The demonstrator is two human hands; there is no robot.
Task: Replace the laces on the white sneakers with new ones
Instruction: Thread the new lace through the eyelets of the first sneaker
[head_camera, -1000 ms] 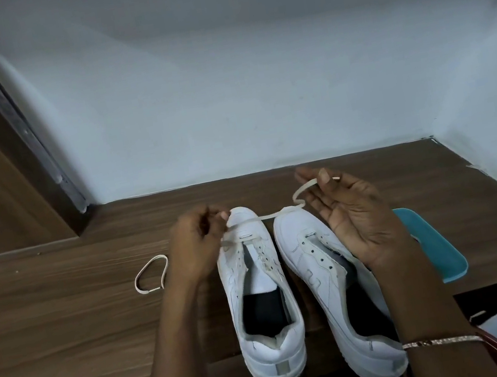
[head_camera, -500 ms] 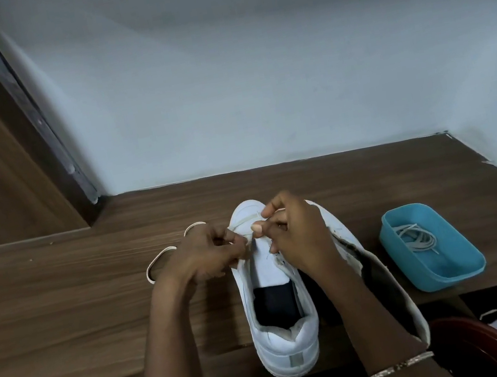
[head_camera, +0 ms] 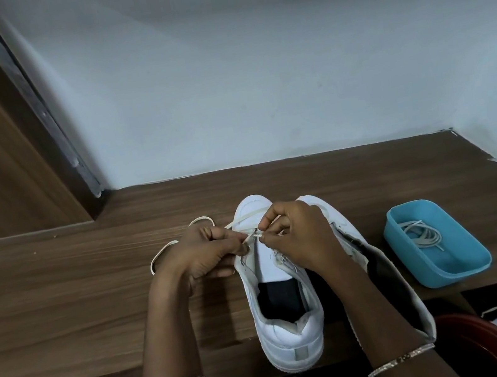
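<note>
Two white sneakers stand side by side on the wooden table (head_camera: 61, 304), toes away from me. The left sneaker (head_camera: 287, 331) is in full view; the right sneaker (head_camera: 388, 273) is mostly hidden behind my right forearm. A white lace (head_camera: 247, 216) crosses the left sneaker's toe and trails in a loop on the table to the left. My left hand (head_camera: 206, 255) pinches one part of the lace at the lowest eyelets. My right hand (head_camera: 298, 232) pinches the lace's other end just beside it, over the tongue.
A blue tray (head_camera: 454, 271) with a bundle of laces (head_camera: 423, 234) sits on the table's right. A dark red round object (head_camera: 486, 342) lies below the table's front edge at lower right. Pale walls close the back and right; a wooden panel stands at left.
My right hand came in from above the right sneaker to the left sneaker's eyelets, meeting my left hand. The lace loop on the left shifted slightly. The view has turned, bringing the blue tray into sight.
</note>
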